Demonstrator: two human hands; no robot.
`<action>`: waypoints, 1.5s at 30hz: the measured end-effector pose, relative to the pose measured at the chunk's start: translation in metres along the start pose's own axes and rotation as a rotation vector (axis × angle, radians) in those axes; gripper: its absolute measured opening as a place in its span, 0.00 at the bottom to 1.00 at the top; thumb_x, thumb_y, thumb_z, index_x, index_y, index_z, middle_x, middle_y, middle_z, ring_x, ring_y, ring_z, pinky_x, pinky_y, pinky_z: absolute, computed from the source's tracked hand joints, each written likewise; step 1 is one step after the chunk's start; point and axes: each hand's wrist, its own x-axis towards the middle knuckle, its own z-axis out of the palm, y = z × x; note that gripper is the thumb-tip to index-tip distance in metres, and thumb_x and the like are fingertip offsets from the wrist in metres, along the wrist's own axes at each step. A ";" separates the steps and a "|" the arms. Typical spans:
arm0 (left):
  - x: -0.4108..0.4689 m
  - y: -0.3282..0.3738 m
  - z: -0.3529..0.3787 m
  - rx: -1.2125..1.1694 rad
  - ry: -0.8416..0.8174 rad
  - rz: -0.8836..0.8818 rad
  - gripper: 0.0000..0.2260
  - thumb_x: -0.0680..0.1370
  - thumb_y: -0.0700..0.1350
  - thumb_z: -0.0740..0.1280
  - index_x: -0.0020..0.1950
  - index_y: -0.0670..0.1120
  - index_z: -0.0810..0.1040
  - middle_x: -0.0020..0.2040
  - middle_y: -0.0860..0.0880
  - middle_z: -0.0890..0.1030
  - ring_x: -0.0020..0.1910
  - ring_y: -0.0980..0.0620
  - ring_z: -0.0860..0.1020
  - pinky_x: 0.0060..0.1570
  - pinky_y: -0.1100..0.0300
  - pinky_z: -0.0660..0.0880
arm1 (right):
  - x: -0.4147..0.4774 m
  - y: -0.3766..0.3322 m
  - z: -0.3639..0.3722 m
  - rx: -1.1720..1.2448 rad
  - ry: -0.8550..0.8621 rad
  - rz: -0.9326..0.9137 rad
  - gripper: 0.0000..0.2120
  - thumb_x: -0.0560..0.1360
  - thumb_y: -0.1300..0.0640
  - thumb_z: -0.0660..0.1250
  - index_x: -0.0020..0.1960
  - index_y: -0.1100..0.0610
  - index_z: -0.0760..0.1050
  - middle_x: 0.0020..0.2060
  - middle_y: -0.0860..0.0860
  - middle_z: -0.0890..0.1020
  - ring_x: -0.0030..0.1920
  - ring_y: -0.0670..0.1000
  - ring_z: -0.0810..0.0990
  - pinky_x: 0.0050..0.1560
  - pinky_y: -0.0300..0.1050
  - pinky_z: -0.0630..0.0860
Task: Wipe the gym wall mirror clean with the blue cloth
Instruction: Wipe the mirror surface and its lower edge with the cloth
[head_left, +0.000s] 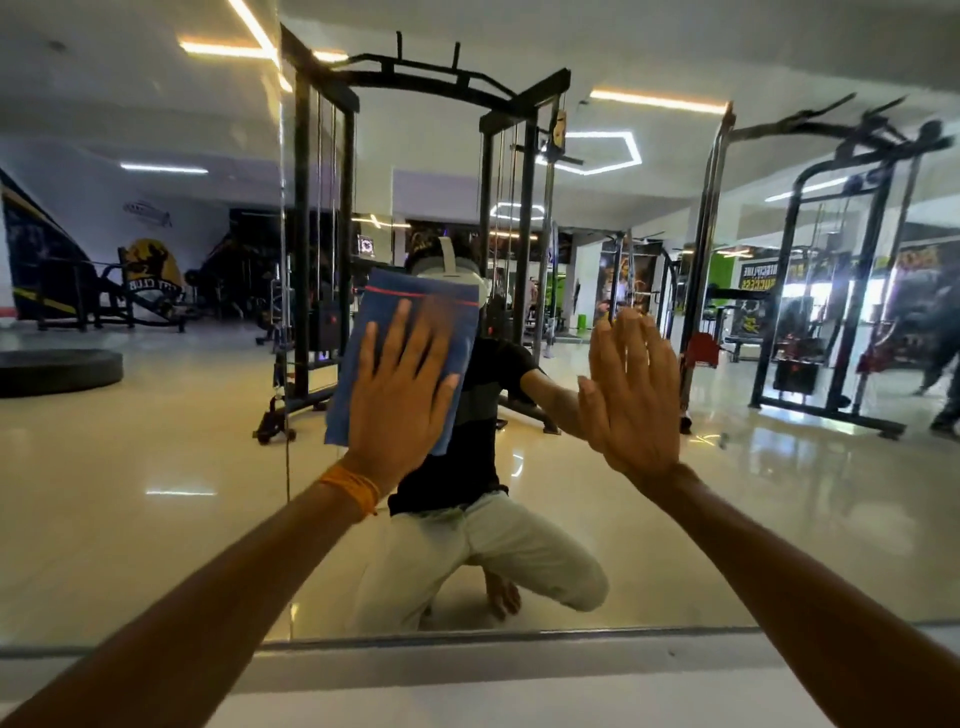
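- Wiping: left hand presses cloth flat on mirror, fingers straight.
- Right hand braces on mirror, spread, empty.
- Next, I'd sweep sideways, keeping even pressure.

Black cable-crossover frame centre in reflection; second black rack near right edge. Hexagonal ceiling light glows between them. Round black platform on glossy cream floor at left edge, yellow-and-black wall mural behind it. Grey ledge along bottom edge.
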 end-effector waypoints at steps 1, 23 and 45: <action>0.005 -0.003 -0.003 -0.007 0.008 0.025 0.29 0.87 0.58 0.46 0.85 0.46 0.50 0.85 0.44 0.51 0.84 0.43 0.47 0.82 0.43 0.41 | -0.002 0.003 0.000 -0.014 -0.008 -0.020 0.32 0.85 0.44 0.52 0.83 0.61 0.57 0.83 0.61 0.55 0.83 0.63 0.52 0.80 0.65 0.53; 0.063 0.012 -0.028 -0.015 0.110 -0.195 0.32 0.86 0.62 0.50 0.85 0.49 0.48 0.85 0.43 0.46 0.84 0.41 0.45 0.81 0.42 0.45 | -0.015 0.148 -0.009 -0.067 0.111 -0.086 0.34 0.82 0.46 0.58 0.83 0.59 0.56 0.83 0.59 0.55 0.83 0.62 0.53 0.79 0.68 0.55; 0.030 0.155 0.022 0.117 -0.102 0.506 0.28 0.87 0.59 0.46 0.85 0.49 0.56 0.84 0.44 0.54 0.84 0.41 0.51 0.81 0.38 0.47 | -0.018 0.154 -0.011 0.037 0.048 -0.087 0.32 0.84 0.49 0.59 0.84 0.59 0.55 0.84 0.58 0.54 0.84 0.60 0.51 0.81 0.65 0.51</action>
